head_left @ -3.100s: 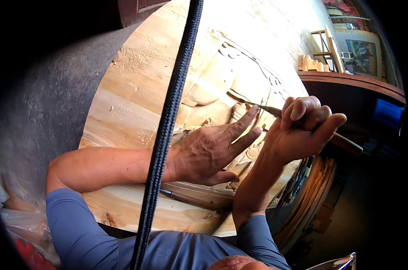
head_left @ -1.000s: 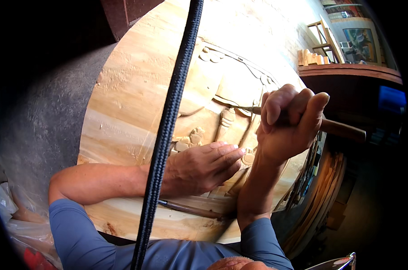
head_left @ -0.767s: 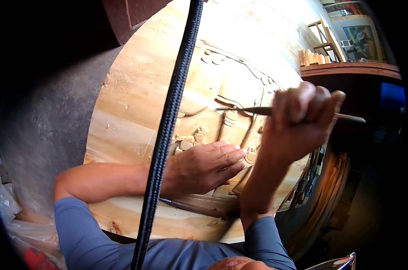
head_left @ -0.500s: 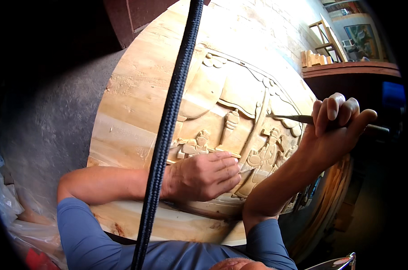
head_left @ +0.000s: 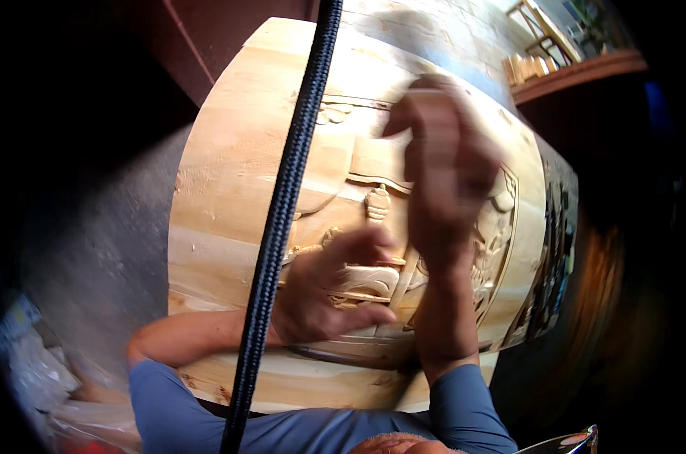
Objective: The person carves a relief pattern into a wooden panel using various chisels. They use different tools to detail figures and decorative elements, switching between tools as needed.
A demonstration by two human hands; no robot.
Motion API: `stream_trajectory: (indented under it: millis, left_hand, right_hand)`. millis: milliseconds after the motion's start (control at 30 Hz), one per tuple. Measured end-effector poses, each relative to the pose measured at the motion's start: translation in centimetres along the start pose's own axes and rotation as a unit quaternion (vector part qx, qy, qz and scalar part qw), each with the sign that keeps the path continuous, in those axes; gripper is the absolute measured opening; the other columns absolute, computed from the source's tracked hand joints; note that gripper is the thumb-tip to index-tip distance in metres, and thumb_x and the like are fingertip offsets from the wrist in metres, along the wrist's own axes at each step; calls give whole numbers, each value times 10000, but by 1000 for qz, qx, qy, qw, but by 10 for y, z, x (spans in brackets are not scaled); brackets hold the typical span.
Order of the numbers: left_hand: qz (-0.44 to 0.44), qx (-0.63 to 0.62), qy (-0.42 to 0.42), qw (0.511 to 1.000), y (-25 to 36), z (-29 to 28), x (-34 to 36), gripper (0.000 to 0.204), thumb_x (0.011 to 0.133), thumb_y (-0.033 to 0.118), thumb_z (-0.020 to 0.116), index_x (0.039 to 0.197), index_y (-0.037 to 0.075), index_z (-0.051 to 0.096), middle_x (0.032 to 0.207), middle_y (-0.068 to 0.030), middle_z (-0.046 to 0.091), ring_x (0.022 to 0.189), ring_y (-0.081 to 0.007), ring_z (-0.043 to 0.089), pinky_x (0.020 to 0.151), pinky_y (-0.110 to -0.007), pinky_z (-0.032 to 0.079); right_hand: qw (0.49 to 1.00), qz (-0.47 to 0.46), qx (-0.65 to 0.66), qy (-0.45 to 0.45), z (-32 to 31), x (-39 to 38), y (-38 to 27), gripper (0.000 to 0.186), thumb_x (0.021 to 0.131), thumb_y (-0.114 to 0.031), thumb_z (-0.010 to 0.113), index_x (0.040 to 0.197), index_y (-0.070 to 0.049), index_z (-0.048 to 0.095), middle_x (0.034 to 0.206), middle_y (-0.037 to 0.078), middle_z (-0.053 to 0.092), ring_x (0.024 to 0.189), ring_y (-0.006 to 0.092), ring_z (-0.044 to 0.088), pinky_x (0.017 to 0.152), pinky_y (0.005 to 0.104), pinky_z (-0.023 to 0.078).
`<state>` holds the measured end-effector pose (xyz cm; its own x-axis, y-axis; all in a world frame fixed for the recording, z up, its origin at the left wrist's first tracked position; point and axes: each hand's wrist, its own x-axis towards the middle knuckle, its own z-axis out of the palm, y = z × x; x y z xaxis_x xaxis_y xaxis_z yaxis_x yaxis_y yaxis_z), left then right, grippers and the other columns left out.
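A pale wooden panel (head_left: pixel 214 204) carved in relief lies in front of me, with curtain-like folds, figures and a ribbed vase-like shape (head_left: pixel 378 204). My left hand (head_left: pixel 316 295) hovers over or lightly touches its lower middle, thumb and fingers spread around a carved arch-like block (head_left: pixel 369 282); nothing shows between them. Higher up, my right hand (head_left: pixel 452 159) is raised over the right half of the carving, curled and smeared by motion. Whatever it holds is hidden by the blur; the thin pointed carving tool seen earlier cannot be made out.
Dark slender tools (head_left: pixel 558 242) lie in a row along the panel's right side. A black braided cable (head_left: pixel 290 174) crosses the view. Clear plastic bags (head_left: pixel 44 374) sit at lower left. Wood blocks (head_left: pixel 528 68) stand on a reddish-brown surface (head_left: pixel 585 73) at far right.
My right hand has swung left from the panel's right edge to over the carving. My left hand has opened from lying with fingers together. The whole view has shifted slightly.
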<state>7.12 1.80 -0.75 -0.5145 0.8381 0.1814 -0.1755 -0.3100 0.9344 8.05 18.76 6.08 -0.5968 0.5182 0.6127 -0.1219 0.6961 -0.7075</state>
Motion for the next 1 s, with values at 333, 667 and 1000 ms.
stream_trajectory:
  millis: [333, 667, 1000]
  left_hand:
    - [-75, -207, 47, 974, -5, -38, 1, 1418, 777, 846, 802, 1709, 0, 148, 1650, -266, 409, 1573, -410, 420, 1342, -523, 299]
    - [-169, -149, 109, 968, 14, -26, 6, 1316, 829, 711, 848, 1710, 1, 177, 1682, -269, 389, 1599, -412, 382, 1361, -522, 247]
    - [-132, -175, 45, 975, -4, -41, 2, 1272, 858, 703, 832, 1709, 2, 197, 1696, -250, 375, 1612, -407, 358, 1364, -524, 238]
  right_hand:
    - [968, -150, -101, -172, 99, -39, -15, 425, 1092, -481, 630, 956, -79, 603, 730, 111, 633, 602, 297, 696, 521, 398, 549]
    - [968, -98, -50, -225, 100, -40, -4, 406, 1063, -439, 692, 882, -89, 596, 685, 94, 611, 597, 286, 687, 525, 401, 531]
    - [978, -105, -19, -180, 98, -42, 1, 401, 1041, -416, 735, 845, -95, 598, 652, 78, 602, 540, 261, 645, 494, 384, 496]
